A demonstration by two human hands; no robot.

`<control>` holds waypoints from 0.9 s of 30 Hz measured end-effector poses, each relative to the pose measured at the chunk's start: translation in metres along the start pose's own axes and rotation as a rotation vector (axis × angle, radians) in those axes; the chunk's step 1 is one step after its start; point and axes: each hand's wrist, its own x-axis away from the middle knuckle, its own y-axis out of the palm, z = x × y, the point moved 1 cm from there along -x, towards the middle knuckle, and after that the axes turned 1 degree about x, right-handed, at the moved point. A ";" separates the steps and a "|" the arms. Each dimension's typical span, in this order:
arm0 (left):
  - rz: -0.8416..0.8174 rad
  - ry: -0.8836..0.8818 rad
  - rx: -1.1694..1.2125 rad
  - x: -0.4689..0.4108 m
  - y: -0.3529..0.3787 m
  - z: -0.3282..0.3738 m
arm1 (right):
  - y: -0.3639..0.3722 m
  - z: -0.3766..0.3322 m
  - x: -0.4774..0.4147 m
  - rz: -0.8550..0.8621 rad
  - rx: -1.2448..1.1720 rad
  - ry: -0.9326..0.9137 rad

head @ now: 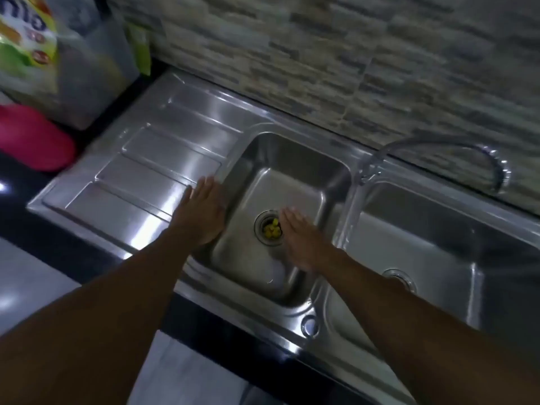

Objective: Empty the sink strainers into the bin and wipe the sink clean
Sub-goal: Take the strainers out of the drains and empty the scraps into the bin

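Note:
A stainless steel double sink fills the view. The small left basin has a round strainer at its drain holding yellow food scraps. The large right basin has a second strainer, partly hidden by my right forearm. My left hand lies flat and empty on the left rim of the small basin. My right hand hovers palm down with fingers straight, just right of the scrap-filled strainer, holding nothing.
A ridged steel draining board lies left of the basins. A curved tap arches over the divider. A pink object and a plastic bag sit at the far left. Stone-pattern tiles back the sink.

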 end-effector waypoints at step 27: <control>0.287 0.058 -0.096 -0.034 0.050 -0.048 | 0.095 0.020 -0.113 0.198 0.102 0.373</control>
